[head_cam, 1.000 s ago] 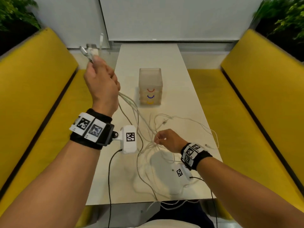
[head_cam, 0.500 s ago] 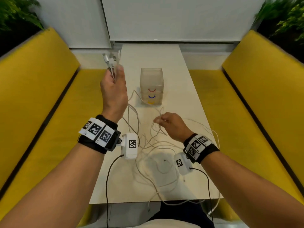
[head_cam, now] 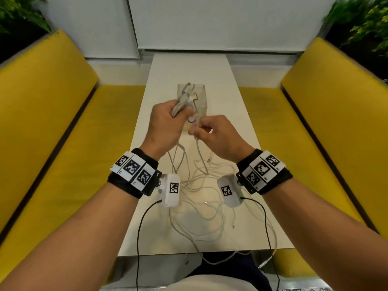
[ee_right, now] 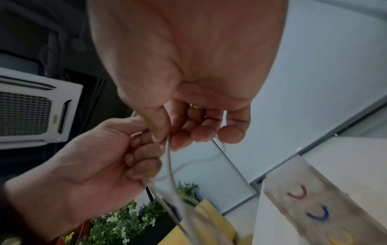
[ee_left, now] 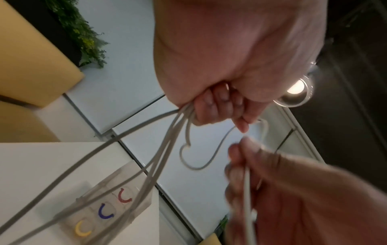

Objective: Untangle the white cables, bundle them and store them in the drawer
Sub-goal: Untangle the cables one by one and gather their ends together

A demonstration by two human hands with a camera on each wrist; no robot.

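Our left hand is raised over the table, fist curled round a bunch of white cables — plug ends poking up in front of the drawer box. Our right hand, just beside it, pinches a single strand. The rest of the tangle lies loose on the table below our wrists — some hangs off the near edge.

We swung our left hand — gripping the white cables — inward, while our right hand rose to meet it.
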